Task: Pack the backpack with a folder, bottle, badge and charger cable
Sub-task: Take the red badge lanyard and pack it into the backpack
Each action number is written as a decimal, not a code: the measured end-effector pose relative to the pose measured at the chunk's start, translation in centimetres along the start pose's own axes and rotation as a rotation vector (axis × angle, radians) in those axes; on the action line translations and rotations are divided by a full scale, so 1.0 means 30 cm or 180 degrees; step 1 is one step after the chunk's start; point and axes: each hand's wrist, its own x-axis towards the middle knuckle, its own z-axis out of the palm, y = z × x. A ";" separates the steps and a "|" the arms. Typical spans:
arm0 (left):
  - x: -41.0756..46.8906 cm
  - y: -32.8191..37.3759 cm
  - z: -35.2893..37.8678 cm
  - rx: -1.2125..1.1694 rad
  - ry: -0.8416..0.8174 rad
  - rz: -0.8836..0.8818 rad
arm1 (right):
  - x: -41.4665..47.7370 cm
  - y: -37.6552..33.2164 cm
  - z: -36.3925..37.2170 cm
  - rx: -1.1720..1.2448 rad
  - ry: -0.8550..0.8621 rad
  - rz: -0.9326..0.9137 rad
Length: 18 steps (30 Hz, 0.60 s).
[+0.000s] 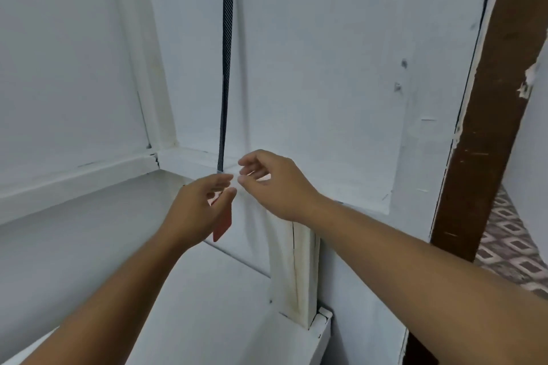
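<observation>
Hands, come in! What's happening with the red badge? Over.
Left hand pinches red badge below hanging strap. Right hand beside it, fingers loosely curled, gripping nothing visible. Backpack not in view.

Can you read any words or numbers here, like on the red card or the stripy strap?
No text can be read anywhere.
The red badge: the part showing beside the left hand is plain red, no letters.
The strap: only woven stripes.
The wall: only scuff marks.

The left hand (pixel 195 207) and right hand (pixel 277 184) are bare, as are both forearms (pixel 415 258)
</observation>
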 end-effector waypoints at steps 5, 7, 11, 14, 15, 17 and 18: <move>0.116 -0.028 -0.059 -0.0073 0.0062 0.0111 | 0.143 -0.048 -0.004 0.0072 0.0184 -0.0017; 0.161 -0.019 -0.081 -0.0186 0.0115 0.0167 | 0.191 -0.062 0.006 0.0080 0.0192 -0.0030; 0.262 0.007 -0.126 -0.0334 0.0166 0.0311 | 0.303 -0.082 0.013 0.0032 0.0210 -0.0153; 0.354 0.042 -0.170 -0.0492 0.0268 0.0368 | 0.404 -0.121 -0.021 0.0143 0.0366 -0.0225; 0.380 0.054 -0.184 -0.0572 0.0307 0.0336 | 0.437 -0.139 -0.038 0.0107 0.0473 -0.0259; 0.431 0.073 -0.204 -0.0738 0.0355 0.0210 | 0.506 -0.177 -0.076 -0.0219 0.0871 -0.0332; 0.455 0.082 -0.212 -0.0804 0.0340 0.0122 | 0.539 -0.202 -0.100 -0.0386 0.1118 -0.0371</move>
